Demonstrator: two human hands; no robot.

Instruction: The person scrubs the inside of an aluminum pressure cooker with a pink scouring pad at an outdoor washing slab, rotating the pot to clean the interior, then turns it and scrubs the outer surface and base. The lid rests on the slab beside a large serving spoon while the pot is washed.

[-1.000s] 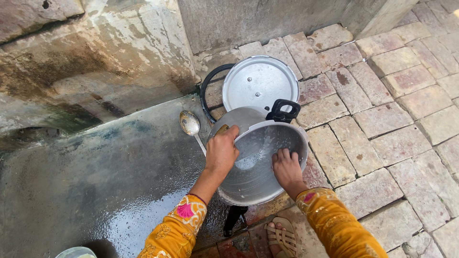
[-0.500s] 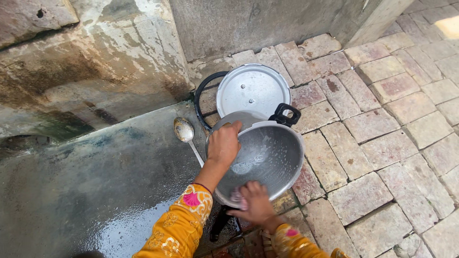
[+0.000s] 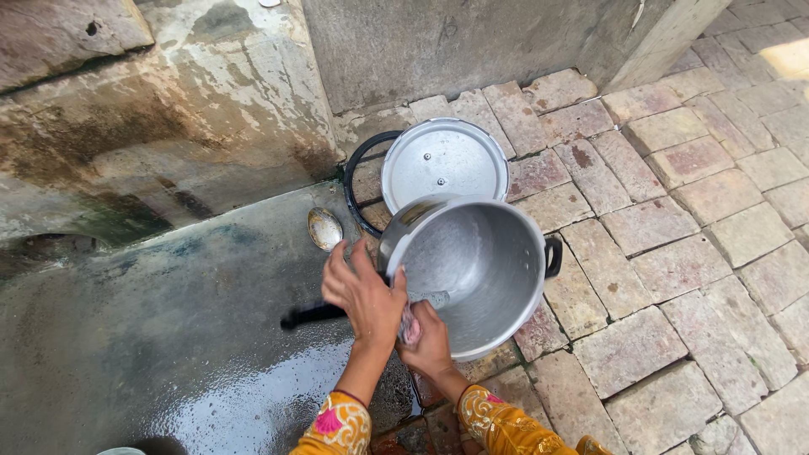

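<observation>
Aluminium pressure cooker pot sits tilted on wet bricks beside its lid — rigid, fairly heavy, soapy-slick, best held by rim or black handle; left hand spread on rim, right hand pinching pink scrubber inside.

Two hands: left hand, right hand. One metal pot, one round lid, one black ring, one spoon.

Silver pot, orange floral sleeves
</observation>
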